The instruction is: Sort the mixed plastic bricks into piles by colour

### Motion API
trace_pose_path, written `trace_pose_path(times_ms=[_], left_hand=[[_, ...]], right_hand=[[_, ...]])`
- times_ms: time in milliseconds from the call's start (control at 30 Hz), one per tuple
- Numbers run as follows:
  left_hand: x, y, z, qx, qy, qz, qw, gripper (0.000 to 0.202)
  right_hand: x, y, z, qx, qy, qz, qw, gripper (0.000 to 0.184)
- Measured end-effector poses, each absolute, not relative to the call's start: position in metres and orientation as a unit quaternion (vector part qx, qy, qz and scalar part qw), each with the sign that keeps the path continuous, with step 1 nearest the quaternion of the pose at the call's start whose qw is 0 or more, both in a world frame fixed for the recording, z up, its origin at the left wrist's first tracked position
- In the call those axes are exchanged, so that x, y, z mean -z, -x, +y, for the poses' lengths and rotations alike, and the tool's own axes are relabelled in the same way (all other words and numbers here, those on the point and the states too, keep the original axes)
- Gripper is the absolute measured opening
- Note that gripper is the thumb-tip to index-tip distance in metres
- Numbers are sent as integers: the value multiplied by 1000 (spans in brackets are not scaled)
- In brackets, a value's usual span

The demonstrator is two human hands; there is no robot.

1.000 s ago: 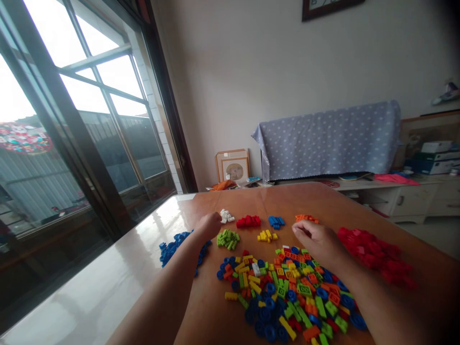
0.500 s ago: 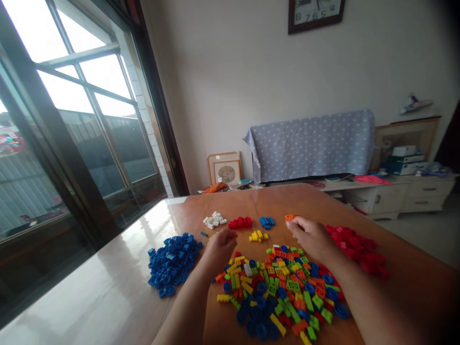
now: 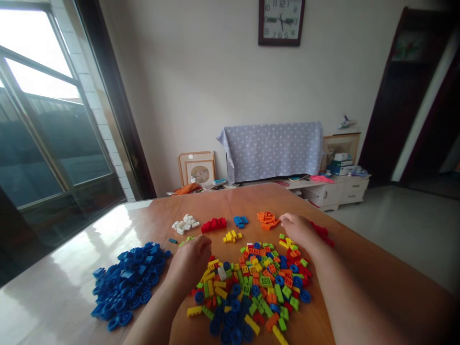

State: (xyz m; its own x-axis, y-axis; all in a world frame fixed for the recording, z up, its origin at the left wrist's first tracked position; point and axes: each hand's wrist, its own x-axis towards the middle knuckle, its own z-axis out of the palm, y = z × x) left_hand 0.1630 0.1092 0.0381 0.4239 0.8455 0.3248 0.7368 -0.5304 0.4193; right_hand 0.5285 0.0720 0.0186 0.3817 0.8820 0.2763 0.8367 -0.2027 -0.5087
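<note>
1. The left hand point(image 3: 190, 261) rested at the left edge of the mixed pile point(image 3: 251, 282), knuckles up. Its fingers point(image 3: 201, 245) were curled under, and I cannot tell whether they held a brick.
2. The right hand point(image 3: 296, 230) lay palm down at the pile's far right edge. Its fingers point(image 3: 285, 221) reached toward the orange group point(image 3: 268, 220), touching it or just beside it. Whether they gripped anything cannot be told.
3. Much looked already sorted by colour. A big blue pile point(image 3: 127, 282) lay left of the left arm, and a red pile point(image 3: 321, 232) showed partly behind the right hand.
4. In a row beyond the hands lay a white group point(image 3: 185, 224), a red group point(image 3: 213, 224), a blue group point(image 3: 240, 221) and the orange one. A yellow group point(image 3: 233, 236) sat nearer.
5. A few green bricks point(image 3: 187, 239) showed just past the left hand, mostly hidden by it. One loose blue piece point(image 3: 173, 241) lay beside them.
6. A good share seemed left. The mixed pile between the hands held many blue, green, yellow, orange and red bricks and a few white ones.
7. No box, tray or bowl was in view. Every group lay loose on the desk point(image 3: 251, 201).
</note>
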Motion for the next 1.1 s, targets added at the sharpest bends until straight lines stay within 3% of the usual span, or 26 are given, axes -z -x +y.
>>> trace_pose_path(times_ms=[367, 767, 867, 967, 1100], left_hand=[[-36, -170, 104, -235, -860, 442, 102, 18], [-40, -173, 100, -210, -864, 443, 114, 20], [-39, -174, 100, -208, -866, 441, 112, 20], [-40, -174, 99, -205, -870, 435, 108, 18], [-43, -175, 97, -198, -873, 432, 111, 17]], right_hand=[[-24, -501, 63, -99, 779, -594, 176, 29], [-23, -494, 64, -120, 745, -600, 267, 23], [-19, -481, 70, -147, 691, -638, 307, 31], [-15, -469, 71, -175, 638, -686, 304, 38], [-13, -466, 68, -165, 661, -675, 284, 35]])
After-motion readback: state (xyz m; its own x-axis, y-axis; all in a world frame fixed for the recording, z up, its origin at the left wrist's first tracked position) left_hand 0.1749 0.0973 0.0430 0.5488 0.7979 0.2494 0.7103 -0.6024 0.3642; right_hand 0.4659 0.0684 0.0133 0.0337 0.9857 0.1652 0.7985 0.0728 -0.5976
